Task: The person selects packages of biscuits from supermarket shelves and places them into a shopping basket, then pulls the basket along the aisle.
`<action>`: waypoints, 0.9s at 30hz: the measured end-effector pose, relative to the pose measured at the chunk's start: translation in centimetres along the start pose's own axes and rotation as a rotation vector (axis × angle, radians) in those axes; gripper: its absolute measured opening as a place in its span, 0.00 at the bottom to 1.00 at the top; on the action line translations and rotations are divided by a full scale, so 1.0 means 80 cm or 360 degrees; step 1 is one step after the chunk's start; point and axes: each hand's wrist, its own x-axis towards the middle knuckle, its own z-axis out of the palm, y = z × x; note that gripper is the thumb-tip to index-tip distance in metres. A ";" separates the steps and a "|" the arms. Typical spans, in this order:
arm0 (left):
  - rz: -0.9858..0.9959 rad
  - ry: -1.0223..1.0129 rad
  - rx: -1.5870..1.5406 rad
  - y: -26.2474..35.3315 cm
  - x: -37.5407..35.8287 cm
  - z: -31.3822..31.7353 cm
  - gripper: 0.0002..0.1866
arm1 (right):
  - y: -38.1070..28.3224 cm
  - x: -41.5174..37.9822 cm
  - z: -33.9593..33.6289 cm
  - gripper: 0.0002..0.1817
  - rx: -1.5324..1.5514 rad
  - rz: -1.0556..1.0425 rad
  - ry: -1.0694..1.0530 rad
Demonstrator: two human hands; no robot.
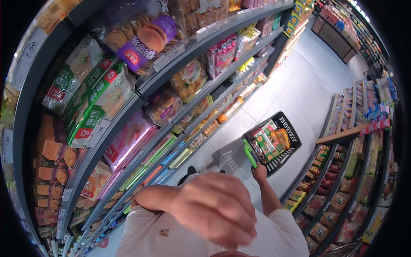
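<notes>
My left hand (218,207) is raised close to the camera, in front of my chest. Its back faces the view and the fingers look curled together. Some blur covers it, and whatever is inside, if anything, is hidden. Lower and to the right, my right hand (259,172) grips the green handle (249,153) of a black shopping basket (293,129). Inside the basket lie green-and-red packs (264,140) and an orange pack (281,139).
Shelves with price rails (160,64) curve along the left, holding green-white cracker bags (100,100), a purple biscuit pack (150,40) and pink packs (128,141). More snack shelves (319,205) line the right. Pale floor tiles (282,79) run between, towards a display bin (334,36).
</notes>
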 end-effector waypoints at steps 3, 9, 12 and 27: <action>0.0462 -0.0312 0.0211 -0.003 0.014 -0.010 0.04 | -0.006 0.000 -0.004 0.16 0.0006 0.0031 -0.0004; 0.0438 -0.0091 0.0687 0.013 0.015 0.005 0.06 | -0.001 0.003 -0.001 0.15 0.0030 -0.0033 0.0021; 0.0951 -0.0066 0.0812 -0.024 0.027 -0.004 0.05 | -0.003 0.002 -0.005 0.14 0.0035 -0.0029 0.0022; -0.1098 -0.0012 0.1083 -0.264 -0.134 -0.003 0.12 | -0.003 -0.015 0.020 0.15 0.0127 -0.0158 -0.0005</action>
